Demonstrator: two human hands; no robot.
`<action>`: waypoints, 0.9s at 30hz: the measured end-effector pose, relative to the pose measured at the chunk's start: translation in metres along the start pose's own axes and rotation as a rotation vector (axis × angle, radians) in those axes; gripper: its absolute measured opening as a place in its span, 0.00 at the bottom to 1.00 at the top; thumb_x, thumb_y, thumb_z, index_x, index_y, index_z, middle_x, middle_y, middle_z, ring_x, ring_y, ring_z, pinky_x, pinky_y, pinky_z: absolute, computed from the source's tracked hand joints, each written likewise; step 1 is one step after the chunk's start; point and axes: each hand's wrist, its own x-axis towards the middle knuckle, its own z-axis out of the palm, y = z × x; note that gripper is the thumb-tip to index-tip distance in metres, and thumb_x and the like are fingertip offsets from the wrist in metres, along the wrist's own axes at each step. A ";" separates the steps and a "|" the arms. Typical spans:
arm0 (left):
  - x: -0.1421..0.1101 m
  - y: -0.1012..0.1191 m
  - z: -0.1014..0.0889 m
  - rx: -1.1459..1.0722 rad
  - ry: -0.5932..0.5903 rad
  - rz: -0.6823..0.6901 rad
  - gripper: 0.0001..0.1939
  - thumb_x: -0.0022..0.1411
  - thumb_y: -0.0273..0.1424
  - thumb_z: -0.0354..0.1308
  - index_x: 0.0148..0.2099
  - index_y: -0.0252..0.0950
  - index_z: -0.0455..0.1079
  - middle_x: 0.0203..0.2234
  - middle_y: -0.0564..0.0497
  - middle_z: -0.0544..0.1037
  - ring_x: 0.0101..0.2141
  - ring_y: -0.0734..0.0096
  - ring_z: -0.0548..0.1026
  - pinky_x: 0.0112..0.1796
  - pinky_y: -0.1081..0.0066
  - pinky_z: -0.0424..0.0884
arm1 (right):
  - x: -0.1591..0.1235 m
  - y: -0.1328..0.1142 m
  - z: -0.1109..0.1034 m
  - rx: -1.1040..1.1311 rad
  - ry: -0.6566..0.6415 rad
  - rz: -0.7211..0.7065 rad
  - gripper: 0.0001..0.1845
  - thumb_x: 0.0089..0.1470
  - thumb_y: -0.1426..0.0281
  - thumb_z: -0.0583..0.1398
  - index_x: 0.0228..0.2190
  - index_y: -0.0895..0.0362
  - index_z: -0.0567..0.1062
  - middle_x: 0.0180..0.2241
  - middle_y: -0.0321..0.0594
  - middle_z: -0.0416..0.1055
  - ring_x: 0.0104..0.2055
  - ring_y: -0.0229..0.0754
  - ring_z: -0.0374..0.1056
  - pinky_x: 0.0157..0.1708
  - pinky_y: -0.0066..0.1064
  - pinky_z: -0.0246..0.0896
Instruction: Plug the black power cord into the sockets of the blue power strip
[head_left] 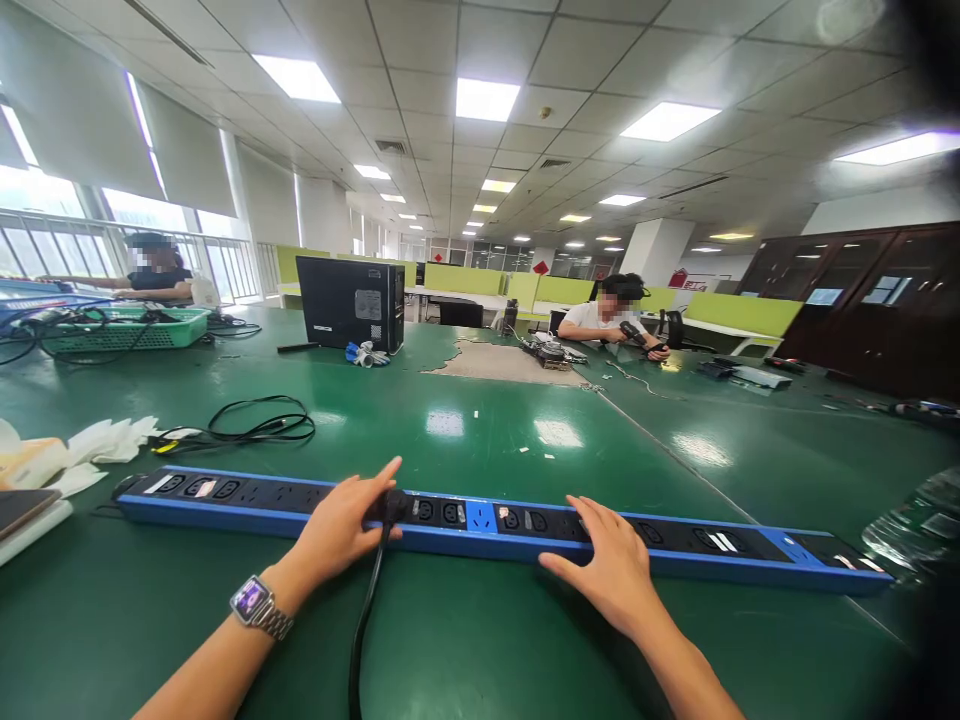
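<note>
A long blue and black power strip (465,542) lies across the green table in front of me. My left hand (337,525) rests over its left half, fingers and thumb spread. Just beside that hand, a black plug (394,506) sits in one of the sockets, and its black cord (363,625) runs down towards me. My left thumb and forefinger reach to either side of the plug without visibly gripping it. Over the right half of the strip is my right hand (611,565), its thumb apart from its fingers, holding nothing.
Behind the strip lies a coiled black cable (259,425), with tissues (112,440) to its left. Farther back stand a green basket (142,332) of cables and a black computer case (341,305). A plastic bottle (922,520) is at right. Two people sit across the table.
</note>
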 end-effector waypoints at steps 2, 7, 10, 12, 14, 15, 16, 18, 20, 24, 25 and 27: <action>-0.003 -0.002 0.000 0.075 0.018 -0.066 0.45 0.54 0.41 0.65 0.69 0.43 0.48 0.51 0.47 0.77 0.49 0.55 0.74 0.52 0.55 0.68 | -0.002 -0.043 -0.001 0.122 -0.013 -0.132 0.36 0.45 0.49 0.62 0.54 0.49 0.68 0.56 0.44 0.67 0.58 0.55 0.60 0.57 0.51 0.52; -0.007 -0.003 0.007 0.184 0.042 -0.023 0.39 0.55 0.35 0.62 0.67 0.40 0.53 0.49 0.46 0.77 0.48 0.56 0.73 0.53 0.57 0.64 | 0.011 -0.174 0.026 0.328 -0.124 -0.382 0.33 0.48 0.54 0.64 0.54 0.53 0.69 0.49 0.43 0.72 0.51 0.50 0.64 0.52 0.43 0.59; -0.007 -0.004 0.009 0.189 0.059 -0.041 0.36 0.56 0.32 0.60 0.66 0.39 0.55 0.48 0.46 0.77 0.46 0.58 0.74 0.53 0.58 0.65 | 0.029 -0.211 0.036 0.332 -0.093 -0.456 0.18 0.55 0.56 0.60 0.44 0.51 0.75 0.40 0.41 0.76 0.44 0.48 0.66 0.44 0.41 0.61; -0.007 -0.005 0.009 0.171 0.053 -0.065 0.39 0.54 0.36 0.63 0.66 0.40 0.54 0.48 0.46 0.77 0.46 0.57 0.74 0.52 0.58 0.66 | 0.039 -0.205 0.029 0.400 0.035 -0.433 0.13 0.59 0.59 0.57 0.40 0.52 0.77 0.38 0.41 0.76 0.42 0.46 0.67 0.43 0.39 0.60; -0.007 -0.005 0.008 0.152 0.045 -0.089 0.44 0.51 0.40 0.66 0.67 0.41 0.52 0.48 0.47 0.77 0.48 0.55 0.74 0.51 0.58 0.67 | 0.044 -0.180 0.017 0.483 0.188 -0.382 0.14 0.59 0.60 0.57 0.41 0.53 0.76 0.40 0.42 0.76 0.43 0.45 0.67 0.44 0.38 0.61; -0.007 -0.005 0.008 0.147 0.042 -0.098 0.46 0.50 0.41 0.67 0.67 0.42 0.51 0.48 0.47 0.77 0.48 0.55 0.74 0.51 0.58 0.66 | 0.043 -0.163 0.011 0.505 0.238 -0.362 0.14 0.59 0.60 0.57 0.42 0.54 0.76 0.40 0.42 0.76 0.43 0.45 0.68 0.45 0.38 0.61; -0.007 -0.005 0.008 0.143 0.037 -0.103 0.46 0.50 0.41 0.68 0.67 0.42 0.51 0.48 0.47 0.77 0.48 0.55 0.73 0.52 0.58 0.66 | 0.042 -0.146 0.007 0.510 0.257 -0.341 0.15 0.58 0.60 0.58 0.42 0.54 0.75 0.40 0.42 0.76 0.43 0.45 0.68 0.45 0.37 0.62; -0.007 -0.006 0.008 0.143 0.035 -0.108 0.46 0.50 0.42 0.68 0.67 0.43 0.52 0.48 0.47 0.77 0.48 0.55 0.73 0.51 0.57 0.66 | 0.036 -0.117 0.006 0.477 0.226 -0.284 0.14 0.57 0.59 0.59 0.40 0.54 0.76 0.38 0.42 0.77 0.40 0.45 0.69 0.43 0.37 0.63; -0.007 -0.006 0.008 0.145 0.038 -0.107 0.45 0.50 0.42 0.67 0.67 0.44 0.53 0.47 0.47 0.78 0.48 0.55 0.74 0.51 0.57 0.67 | 0.030 -0.100 0.015 0.426 0.176 -0.237 0.13 0.57 0.59 0.59 0.38 0.54 0.76 0.36 0.41 0.77 0.38 0.44 0.70 0.41 0.36 0.63; -0.007 -0.007 0.009 0.150 0.043 -0.081 0.43 0.52 0.43 0.66 0.66 0.44 0.55 0.48 0.47 0.77 0.48 0.55 0.74 0.51 0.57 0.67 | 0.025 -0.100 0.033 0.340 0.179 -0.228 0.11 0.56 0.60 0.60 0.36 0.54 0.76 0.35 0.40 0.77 0.37 0.43 0.70 0.40 0.34 0.61; -0.007 -0.008 0.009 0.151 0.042 -0.075 0.43 0.52 0.44 0.66 0.66 0.44 0.55 0.48 0.47 0.77 0.48 0.55 0.74 0.51 0.57 0.67 | 0.025 -0.103 0.035 0.318 0.187 -0.229 0.11 0.56 0.61 0.60 0.36 0.54 0.76 0.34 0.39 0.77 0.37 0.43 0.70 0.40 0.34 0.60; -0.007 -0.008 0.008 0.156 0.041 -0.071 0.42 0.52 0.44 0.66 0.66 0.43 0.55 0.47 0.47 0.77 0.47 0.55 0.74 0.50 0.58 0.68 | 0.024 -0.107 0.034 0.270 0.193 -0.226 0.09 0.55 0.62 0.61 0.35 0.54 0.76 0.33 0.39 0.76 0.36 0.42 0.70 0.39 0.33 0.58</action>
